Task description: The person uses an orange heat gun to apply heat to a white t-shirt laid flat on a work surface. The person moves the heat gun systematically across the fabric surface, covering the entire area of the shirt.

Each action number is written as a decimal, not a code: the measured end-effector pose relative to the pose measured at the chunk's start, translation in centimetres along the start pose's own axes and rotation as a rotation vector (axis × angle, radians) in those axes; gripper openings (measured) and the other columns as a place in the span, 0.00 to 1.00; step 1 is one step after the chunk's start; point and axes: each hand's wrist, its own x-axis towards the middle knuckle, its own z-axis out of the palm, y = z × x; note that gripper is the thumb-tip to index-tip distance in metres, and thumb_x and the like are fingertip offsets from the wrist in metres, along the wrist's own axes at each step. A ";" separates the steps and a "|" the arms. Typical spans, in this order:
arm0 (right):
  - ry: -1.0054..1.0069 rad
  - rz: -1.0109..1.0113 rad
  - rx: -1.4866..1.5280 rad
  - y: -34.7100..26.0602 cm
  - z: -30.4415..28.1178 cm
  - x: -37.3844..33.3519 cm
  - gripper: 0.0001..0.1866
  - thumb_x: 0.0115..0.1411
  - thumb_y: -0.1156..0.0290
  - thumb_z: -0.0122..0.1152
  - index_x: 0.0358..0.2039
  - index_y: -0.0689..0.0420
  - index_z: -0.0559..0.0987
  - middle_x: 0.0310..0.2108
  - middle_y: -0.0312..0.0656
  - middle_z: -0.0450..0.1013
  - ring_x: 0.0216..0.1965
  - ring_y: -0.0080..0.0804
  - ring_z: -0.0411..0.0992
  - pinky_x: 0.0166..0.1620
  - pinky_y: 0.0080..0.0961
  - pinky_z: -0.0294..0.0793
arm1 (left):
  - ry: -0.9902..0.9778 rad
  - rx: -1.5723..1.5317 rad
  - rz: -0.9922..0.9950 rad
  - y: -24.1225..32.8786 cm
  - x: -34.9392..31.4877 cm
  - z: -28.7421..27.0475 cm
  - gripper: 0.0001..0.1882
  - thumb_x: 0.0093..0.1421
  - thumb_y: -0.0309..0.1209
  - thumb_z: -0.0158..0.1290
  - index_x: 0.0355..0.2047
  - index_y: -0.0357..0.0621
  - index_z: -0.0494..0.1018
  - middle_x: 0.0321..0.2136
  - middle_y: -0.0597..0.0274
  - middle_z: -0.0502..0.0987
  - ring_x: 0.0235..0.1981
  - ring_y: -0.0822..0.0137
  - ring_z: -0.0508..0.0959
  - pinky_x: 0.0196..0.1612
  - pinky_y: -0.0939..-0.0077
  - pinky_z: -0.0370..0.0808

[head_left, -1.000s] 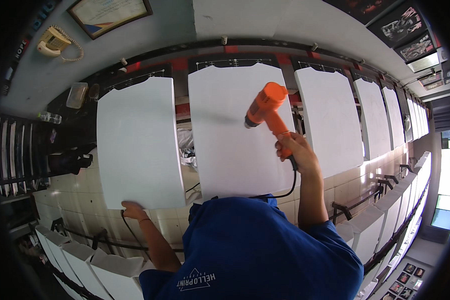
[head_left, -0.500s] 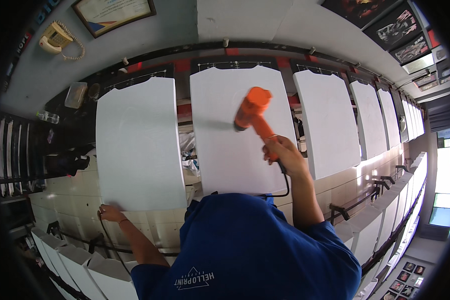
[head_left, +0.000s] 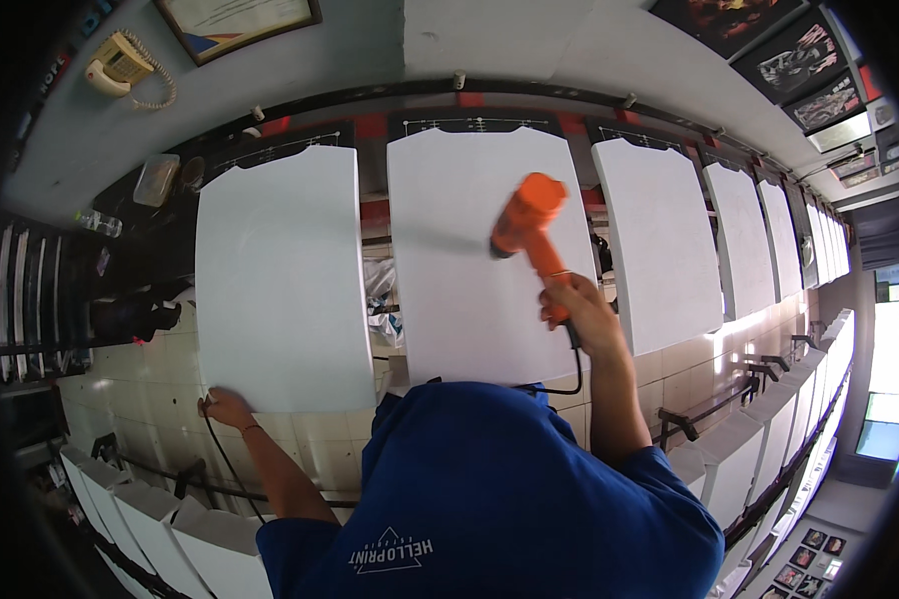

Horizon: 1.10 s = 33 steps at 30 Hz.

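Observation:
My right hand (head_left: pixel 581 307) is wrapped round the handle of an orange hair dryer (head_left: pixel 535 214). Its dark nozzle points down and to the left, over a white shirt-shaped fabric panel (head_left: pixel 449 309) lying on a board in front of me. A black cord runs from the handle back toward my body. Off to the left, my left hand (head_left: pixel 228 407) is closed on a thin black cable (head_left: pixel 222 449), by the near left corner of another white panel (head_left: pixel 280 290). The cable trails down past my left forearm.
More white panels (head_left: pixel 659 250) continue in a row to the right, with gaps between them. Behind me runs a second row of boards (head_left: pixel 739 449) on black brackets. A plastic container (head_left: pixel 157 180) and a bottle (head_left: pixel 98 223) sit at far left; a telephone (head_left: pixel 120 66) hangs above.
The hair dryer and my right hand have shifted a little to the right over the same panel. My left hand stays by the left panel's corner, holding the cable. The whole view has shifted slightly.

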 end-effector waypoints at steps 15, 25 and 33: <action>0.168 -0.004 0.004 1.6 -4.5 -1.5 0.16 0.62 0.60 0.57 0.39 0.63 0.72 0.26 0.37 0.71 0.23 0.21 0.72 0.25 0.17 0.70 | 0.064 0.219 0.057 0.8 -0.8 -0.6 0.28 0.64 0.38 0.40 0.45 0.14 0.62 0.47 0.27 0.67 0.40 0.39 0.76 0.42 0.50 0.76; 0.167 0.000 0.062 0.9 -3.0 -2.3 0.17 0.61 0.60 0.58 0.40 0.62 0.72 0.26 0.36 0.70 0.25 0.21 0.71 0.26 0.18 0.71 | 0.041 0.192 0.084 -1.0 -0.1 -0.3 0.29 0.63 0.38 0.40 0.41 0.11 0.65 0.49 0.29 0.64 0.40 0.38 0.75 0.44 0.50 0.75; -0.226 0.085 -0.019 0.1 5.3 -1.6 0.17 0.62 0.60 0.55 0.39 0.64 0.72 0.26 0.36 0.71 0.26 0.22 0.72 0.27 0.19 0.71 | -0.032 0.200 0.072 -1.0 0.0 -0.4 0.29 0.66 0.37 0.41 0.40 0.07 0.64 0.55 0.30 0.57 0.45 0.44 0.73 0.44 0.56 0.76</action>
